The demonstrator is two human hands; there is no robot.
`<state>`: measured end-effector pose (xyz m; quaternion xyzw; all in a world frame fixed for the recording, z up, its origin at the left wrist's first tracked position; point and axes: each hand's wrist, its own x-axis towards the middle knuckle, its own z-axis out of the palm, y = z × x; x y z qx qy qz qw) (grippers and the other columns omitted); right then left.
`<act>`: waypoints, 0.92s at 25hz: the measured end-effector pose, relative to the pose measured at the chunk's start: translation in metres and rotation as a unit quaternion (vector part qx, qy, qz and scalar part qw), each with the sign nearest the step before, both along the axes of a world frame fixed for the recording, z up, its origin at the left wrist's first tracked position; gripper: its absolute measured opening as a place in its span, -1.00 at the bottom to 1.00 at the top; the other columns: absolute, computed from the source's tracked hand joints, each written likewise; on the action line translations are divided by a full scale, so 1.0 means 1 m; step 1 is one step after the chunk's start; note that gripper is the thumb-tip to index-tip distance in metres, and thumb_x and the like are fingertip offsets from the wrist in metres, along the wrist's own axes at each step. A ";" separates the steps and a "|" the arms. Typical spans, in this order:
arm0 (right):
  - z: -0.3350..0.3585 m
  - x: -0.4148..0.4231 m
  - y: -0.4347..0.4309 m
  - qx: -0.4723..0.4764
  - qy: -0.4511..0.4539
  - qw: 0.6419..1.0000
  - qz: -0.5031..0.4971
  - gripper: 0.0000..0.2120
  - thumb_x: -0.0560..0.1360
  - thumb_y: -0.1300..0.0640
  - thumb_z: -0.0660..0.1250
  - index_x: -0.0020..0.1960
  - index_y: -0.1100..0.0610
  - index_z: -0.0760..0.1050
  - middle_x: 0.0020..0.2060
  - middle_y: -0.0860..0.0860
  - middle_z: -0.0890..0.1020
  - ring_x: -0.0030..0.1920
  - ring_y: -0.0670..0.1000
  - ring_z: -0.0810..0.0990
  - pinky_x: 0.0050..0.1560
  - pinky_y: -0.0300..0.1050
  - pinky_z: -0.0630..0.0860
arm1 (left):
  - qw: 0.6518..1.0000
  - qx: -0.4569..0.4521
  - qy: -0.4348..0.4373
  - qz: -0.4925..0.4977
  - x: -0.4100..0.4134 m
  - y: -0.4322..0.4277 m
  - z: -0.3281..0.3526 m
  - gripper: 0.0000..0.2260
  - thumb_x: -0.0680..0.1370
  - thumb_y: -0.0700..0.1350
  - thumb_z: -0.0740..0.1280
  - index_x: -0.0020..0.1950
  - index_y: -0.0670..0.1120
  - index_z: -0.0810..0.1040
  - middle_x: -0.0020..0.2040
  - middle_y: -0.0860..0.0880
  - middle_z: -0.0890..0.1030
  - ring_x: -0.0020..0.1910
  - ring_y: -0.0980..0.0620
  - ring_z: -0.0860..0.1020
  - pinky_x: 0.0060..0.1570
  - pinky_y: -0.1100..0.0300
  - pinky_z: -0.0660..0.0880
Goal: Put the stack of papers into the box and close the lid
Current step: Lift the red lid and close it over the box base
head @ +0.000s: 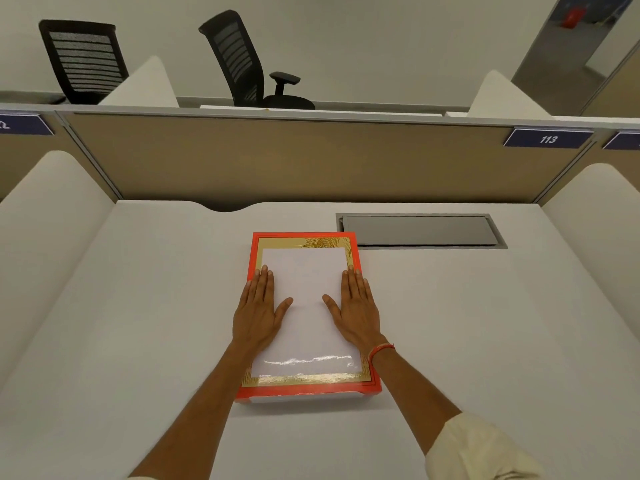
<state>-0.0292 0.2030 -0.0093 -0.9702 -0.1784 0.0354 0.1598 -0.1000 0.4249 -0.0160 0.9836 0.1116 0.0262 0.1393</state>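
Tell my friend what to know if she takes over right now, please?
Left hand: open, flat on the lid, left side.
Right hand: open, flat on the lid, right side.
The orange box sits in the middle of the desk, lid on top with its clear window showing white paper inside.
Done: papers seem to be inside, lid is on.
Left: probably just press the lid fully down, check the edges, then lift both hands away.
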 end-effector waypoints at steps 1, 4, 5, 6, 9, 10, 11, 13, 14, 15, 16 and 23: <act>-0.001 0.000 0.000 0.000 0.000 1.000 0.001 -0.11 0.46 -0.42 -0.33 0.58 0.15 -0.18 0.59 0.07 -0.08 0.59 0.05 -0.13 0.57 -0.07 -0.15 | 1.000 0.002 -0.001 0.001 0.000 0.000 -0.002 -0.17 0.52 0.40 -0.30 0.61 -0.13 -0.11 0.63 -0.05 -0.07 0.61 -0.01 -0.07 0.59 0.03 -0.01; -0.004 0.000 0.000 -0.005 -0.001 1.000 0.003 -0.12 0.46 -0.42 -0.32 0.57 0.15 -0.20 0.59 0.07 -0.10 0.59 0.04 -0.15 0.57 -0.08 -0.16 | 1.000 0.006 0.001 0.005 0.000 -0.002 -0.004 -0.17 0.53 0.39 -0.29 0.61 -0.15 -0.08 0.63 -0.07 -0.03 0.61 -0.02 -0.05 0.58 0.05 -0.01; -0.005 0.000 0.000 -0.008 -0.002 1.000 0.003 -0.12 0.46 -0.42 -0.32 0.57 0.15 -0.21 0.59 0.07 -0.10 0.59 0.04 -0.15 0.57 -0.08 -0.16 | 1.000 0.007 0.002 0.006 -0.001 -0.002 -0.006 -0.18 0.53 0.39 -0.28 0.61 -0.16 -0.07 0.63 -0.08 -0.02 0.61 -0.03 -0.03 0.58 0.04 0.00; -0.006 -0.001 0.000 -0.013 -0.003 1.000 0.003 -0.12 0.46 -0.41 -0.32 0.57 0.15 -0.22 0.59 0.07 -0.11 0.59 0.04 -0.16 0.57 -0.08 -0.17 | 1.000 0.008 0.004 0.008 -0.001 -0.002 -0.007 -0.18 0.53 0.39 -0.28 0.61 -0.16 -0.06 0.63 -0.08 -0.01 0.61 -0.03 -0.02 0.58 0.04 0.01; -0.008 -0.001 0.000 -0.019 -0.005 1.000 0.001 -0.13 0.47 -0.41 -0.31 0.58 0.15 -0.21 0.59 0.06 -0.11 0.59 0.04 -0.15 0.56 -0.10 -0.18 | 1.000 0.007 0.007 0.014 -0.002 -0.003 -0.009 -0.18 0.54 0.39 -0.27 0.61 -0.16 -0.05 0.63 -0.08 0.01 0.61 -0.03 -0.01 0.58 0.04 0.01; -0.008 -0.002 0.001 -0.021 -0.005 1.000 -0.002 -0.14 0.48 -0.41 -0.29 0.58 0.15 -0.21 0.59 0.06 -0.10 0.59 0.04 -0.14 0.56 -0.09 -0.17 | 1.000 0.006 0.009 0.015 -0.002 -0.004 -0.008 -0.18 0.54 0.39 -0.27 0.61 -0.16 -0.05 0.63 -0.08 0.02 0.61 -0.03 0.00 0.58 0.04 0.02; -0.009 -0.002 0.001 -0.021 -0.008 1.000 -0.004 -0.15 0.50 -0.40 -0.27 0.58 0.15 -0.20 0.59 0.05 -0.10 0.59 0.04 -0.13 0.57 -0.08 -0.15 | 1.000 0.008 0.006 0.017 -0.002 -0.004 -0.009 -0.18 0.54 0.39 -0.26 0.61 -0.16 -0.04 0.63 -0.08 0.02 0.61 -0.04 0.01 0.58 0.04 0.02; -0.009 -0.003 0.001 -0.025 -0.008 1.000 -0.006 -0.17 0.51 -0.39 -0.24 0.58 0.14 -0.20 0.59 0.05 -0.09 0.59 0.03 -0.13 0.57 -0.08 -0.13 | 1.000 0.008 0.010 0.016 -0.003 -0.004 -0.009 -0.18 0.54 0.38 -0.25 0.61 -0.16 -0.04 0.63 -0.08 0.03 0.61 -0.04 0.02 0.57 0.04 0.03; -0.008 -0.003 0.000 -0.027 -0.007 1.000 -0.006 -0.17 0.52 -0.39 -0.22 0.58 0.14 -0.19 0.59 0.05 -0.09 0.59 0.03 -0.13 0.57 -0.09 -0.15 | 1.000 0.009 0.013 0.018 -0.003 -0.005 -0.007 -0.19 0.54 0.38 -0.24 0.61 -0.16 -0.03 0.63 -0.08 0.03 0.61 -0.04 0.02 0.57 0.05 0.02; -0.009 -0.003 0.000 -0.028 -0.010 1.000 -0.006 -0.18 0.52 -0.38 -0.20 0.58 0.14 -0.19 0.59 0.05 -0.08 0.59 0.03 -0.13 0.56 -0.10 -0.16 | 1.000 0.012 0.009 0.018 -0.003 -0.005 -0.008 -0.19 0.55 0.38 -0.24 0.61 -0.16 -0.04 0.63 -0.08 0.03 0.61 -0.04 0.02 0.57 0.06 0.01; -0.008 -0.003 0.000 -0.029 -0.008 1.000 -0.006 -0.18 0.53 -0.37 -0.18 0.58 0.15 -0.18 0.59 0.05 -0.08 0.59 0.03 -0.12 0.55 -0.11 -0.17 | 1.000 0.012 0.012 0.019 -0.003 -0.005 -0.007 -0.19 0.55 0.37 -0.23 0.61 -0.16 -0.04 0.63 -0.08 0.03 0.61 -0.04 0.02 0.57 0.06 0.00; -0.007 -0.002 -0.001 -0.017 -0.001 1.000 0.000 -0.17 0.50 -0.38 -0.25 0.58 0.14 -0.20 0.59 0.05 -0.09 0.59 0.03 -0.14 0.54 -0.12 -0.21 | 1.000 0.005 0.010 0.017 -0.004 -0.005 -0.006 -0.20 0.55 0.37 -0.23 0.61 -0.16 -0.06 0.63 -0.08 0.01 0.61 -0.03 0.01 0.58 0.06 0.01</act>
